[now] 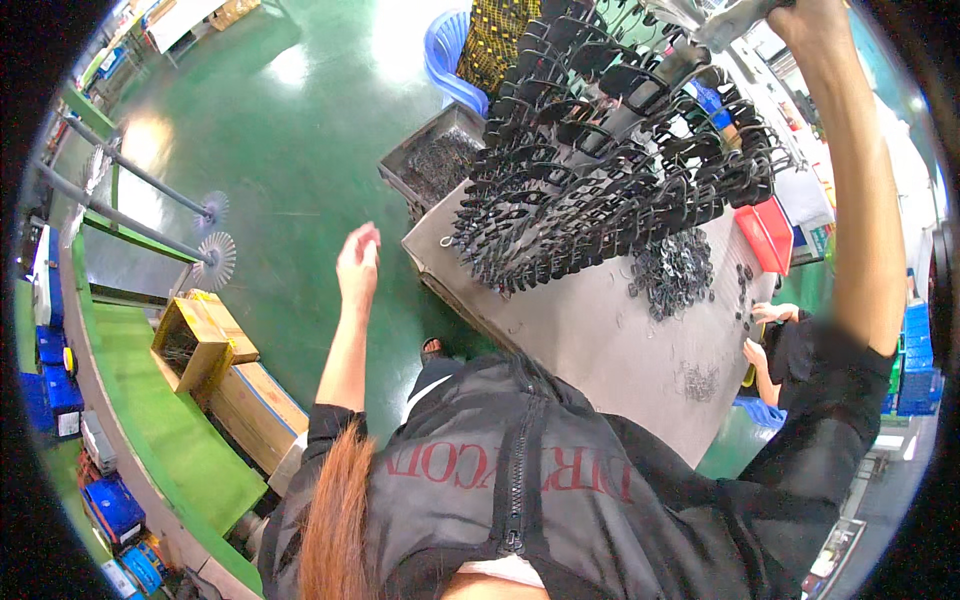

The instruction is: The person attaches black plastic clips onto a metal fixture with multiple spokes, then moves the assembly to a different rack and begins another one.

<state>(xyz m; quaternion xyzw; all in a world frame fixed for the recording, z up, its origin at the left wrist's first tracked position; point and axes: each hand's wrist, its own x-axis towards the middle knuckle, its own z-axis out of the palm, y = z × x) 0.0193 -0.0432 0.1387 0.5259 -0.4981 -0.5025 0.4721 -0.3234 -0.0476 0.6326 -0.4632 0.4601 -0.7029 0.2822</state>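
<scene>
My left hand (358,265) hangs in the air left of the table, over the green floor. Its fingers are slightly bent, and nothing shows in it. Up at the top right, my right hand (808,22) is stretched out and closed around a grey and black piece (738,24); the frame edge cuts it off, and its kind is unclear. Below and left of that hand, many black plastic parts, resembling glasses frames (590,170), stand in dense rows on the grey table (600,335). A heap of small black pieces (675,275) lies beside them.
A co-worker's hands (768,314) are at the table's right edge, near a red bin (766,236). Left of the table stand a metal box of dark scraps (440,158) and a blue plastic chair (445,55). Cardboard boxes (205,340) sit on a green bench (150,400).
</scene>
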